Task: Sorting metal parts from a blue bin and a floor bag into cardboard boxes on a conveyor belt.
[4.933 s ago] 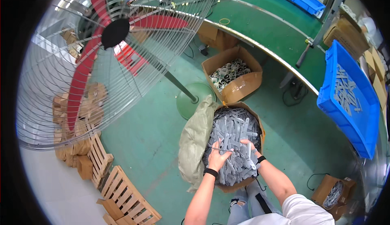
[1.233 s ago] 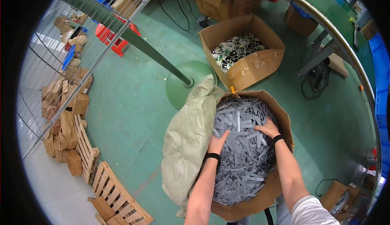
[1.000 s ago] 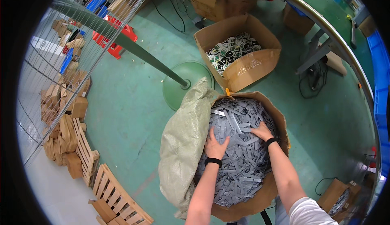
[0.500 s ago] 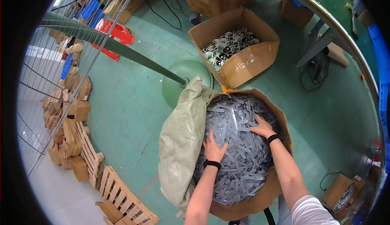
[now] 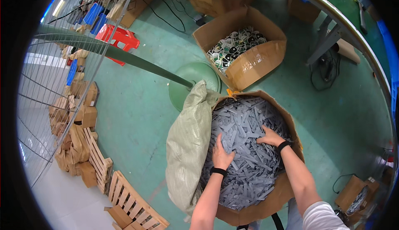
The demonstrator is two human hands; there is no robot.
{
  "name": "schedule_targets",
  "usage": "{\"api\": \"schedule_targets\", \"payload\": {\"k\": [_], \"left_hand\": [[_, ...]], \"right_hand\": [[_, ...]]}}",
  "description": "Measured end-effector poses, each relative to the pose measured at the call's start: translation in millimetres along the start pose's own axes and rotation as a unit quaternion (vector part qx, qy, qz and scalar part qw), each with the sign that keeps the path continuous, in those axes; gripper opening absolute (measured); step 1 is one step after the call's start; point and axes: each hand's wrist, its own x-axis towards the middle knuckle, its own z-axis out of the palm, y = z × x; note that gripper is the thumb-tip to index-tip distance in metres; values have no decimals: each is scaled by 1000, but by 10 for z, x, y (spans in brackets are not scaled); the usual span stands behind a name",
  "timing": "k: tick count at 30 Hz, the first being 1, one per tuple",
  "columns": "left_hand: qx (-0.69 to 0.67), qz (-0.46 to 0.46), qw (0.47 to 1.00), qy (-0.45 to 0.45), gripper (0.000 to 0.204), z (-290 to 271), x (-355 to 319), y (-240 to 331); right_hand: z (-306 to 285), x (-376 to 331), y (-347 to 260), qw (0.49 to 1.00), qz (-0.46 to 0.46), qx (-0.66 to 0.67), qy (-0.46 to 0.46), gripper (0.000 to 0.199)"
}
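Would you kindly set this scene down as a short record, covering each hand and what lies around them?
Left hand: spread open over the gray flat strips, at the left part of the heap
Right hand: open over the heap's right part
Wrists: a black band on each
Container: open cardboard box holding the strips
Left of it: pale green woven sack
Beyond it: second open cardboard box, holding small white, green and black pieces
Farther left: green fan pole, red plastic stool
Lower left: wooden pallet

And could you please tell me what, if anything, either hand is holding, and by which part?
Nothing is visibly held: the left hand and right hand are both open over the grey strips.
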Motion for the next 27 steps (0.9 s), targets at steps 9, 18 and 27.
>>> {"api": "schedule_targets", "payload": {"k": [9, 18, 27], "left_hand": [[-50, 7, 998, 50, 83, 176, -110, 102], [-57, 9, 995, 82, 77, 451, -194, 330], [-62, -16, 989, 131, 73, 503, -339, 555]], "right_hand": [[73, -155, -205, 997, 0, 33, -65, 86], [347, 28, 286, 977, -6, 201, -78, 83], [337, -211, 180, 955, 36, 277, -100, 69]]}}
